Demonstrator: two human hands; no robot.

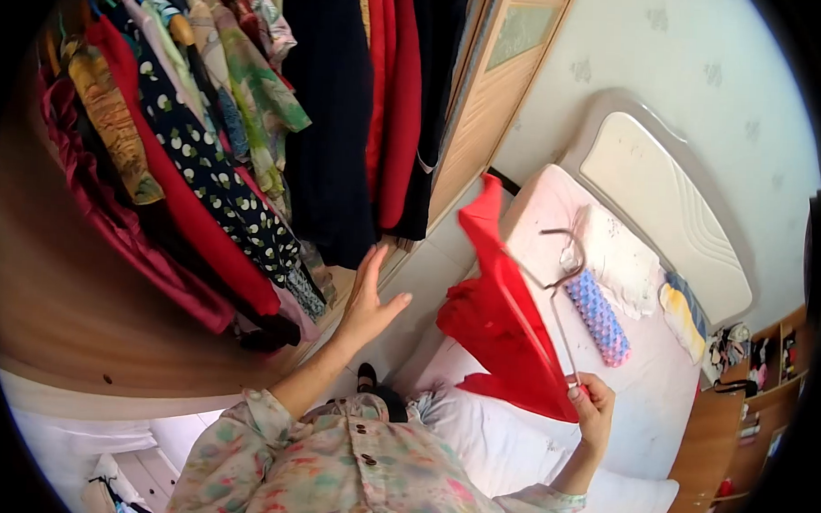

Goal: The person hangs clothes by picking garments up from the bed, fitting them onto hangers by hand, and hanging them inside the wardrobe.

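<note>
My right hand (592, 409) is closed on one end of a clothes hanger (563, 339), on which a red garment (503, 328) hangs. The hanger's dark hook points up over the bed, and the cloth spreads to the left of my hand. My left hand (371, 302) is empty, fingers stretched and thumb apart. It is nearest to the hem of a dark navy garment (329, 127) in the wardrobe; whether the fingertips touch it I cannot tell.
The open wardrobe holds several hanging clothes, among them a dark dress with white dots (205, 172). Its wooden door (498, 70) stands beside them. On the bed (644, 418) lie a blue-purple bolster (598, 317) and pillows (618, 255). Wooden shelves (749, 413) stand at right.
</note>
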